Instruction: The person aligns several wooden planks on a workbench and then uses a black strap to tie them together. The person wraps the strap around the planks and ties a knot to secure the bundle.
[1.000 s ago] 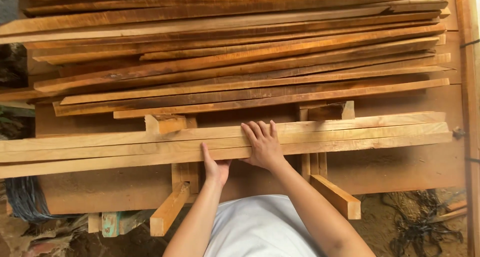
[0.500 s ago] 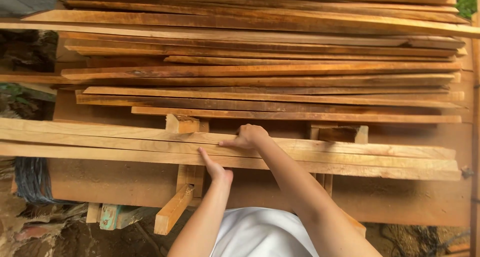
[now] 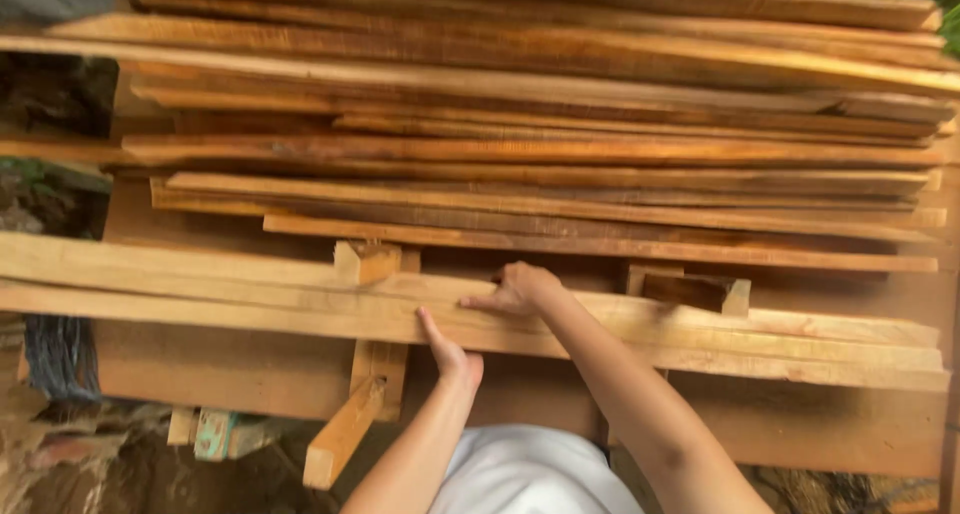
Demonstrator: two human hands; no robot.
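The pale planks (image 3: 250, 284) lie in a long bundle across the near edge of the wooden tabletop (image 3: 230, 369), running from the left side to the far right and tilting slightly downward that way. The right hand (image 3: 515, 289) rests on top of the bundle near its middle, fingers (image 3: 480, 301) curled over the upper plank and pressing on it rather than closed around it. The left hand (image 3: 448, 349) comes up from below against the near edge of the same bundle, fingers straight and loose, thumb side touching the wood, gripping nothing that I can see. Just left of the hands a short wooden block (image 3: 365, 262) pokes up behind the planks, and a slanted wooden brace (image 3: 345, 429) hangs under the tabletop. Behind the bundle, a tall stack of darker, reddish boards (image 3: 540, 154) fills the back. A white shirt (image 3: 530, 474) shows at the bottom.
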